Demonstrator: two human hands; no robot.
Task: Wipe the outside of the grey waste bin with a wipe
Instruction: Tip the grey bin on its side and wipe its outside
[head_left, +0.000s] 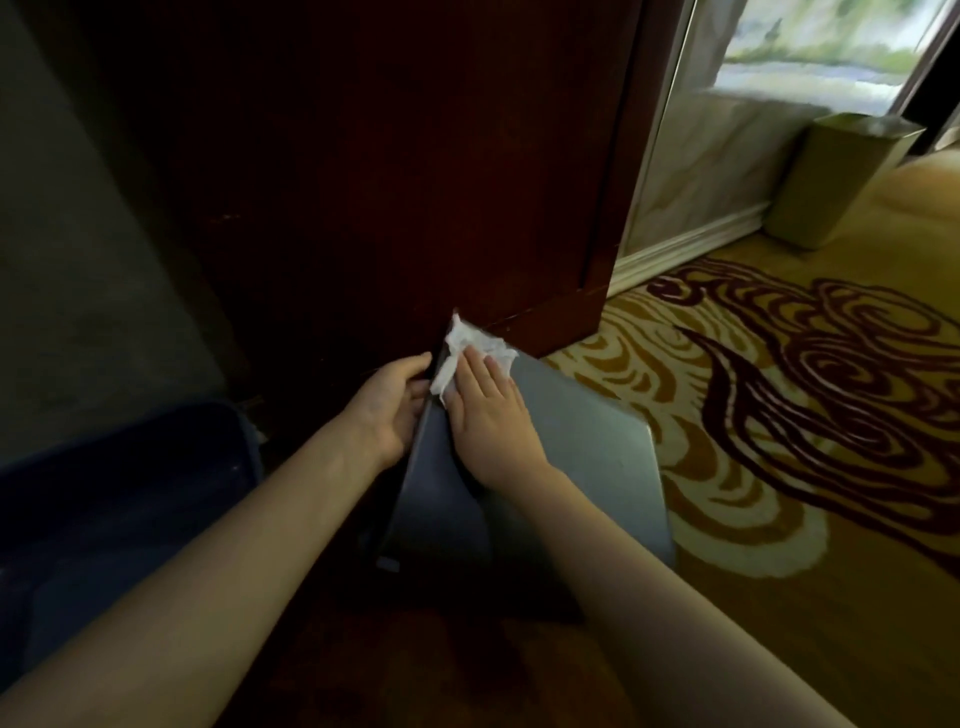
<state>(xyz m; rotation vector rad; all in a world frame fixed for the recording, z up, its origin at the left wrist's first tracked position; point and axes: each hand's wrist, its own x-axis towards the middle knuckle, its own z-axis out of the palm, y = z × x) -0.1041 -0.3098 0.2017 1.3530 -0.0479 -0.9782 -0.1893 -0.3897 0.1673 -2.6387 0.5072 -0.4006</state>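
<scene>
The grey waste bin (571, 441) is tipped on the patterned carpet (779, 467), close to the dark wooden cabinet (363, 182), and one flat side faces up under both hands. It looks hard and smooth, and probably light, so it could slide or wobble when pushed. The best place to hold it is the far edge, where the left fingers already are.

The left hand (387, 410) reaches out and curls its fingers around that edge, gripping the bin.

The right hand (485, 415) lies flat, fingers straight and close together, pressing down, not pinching.

The white wipe (467, 345) is soft, thin and crumpled. It sits under the right fingertips and sticks out past them, beside the left fingertips.
</scene>
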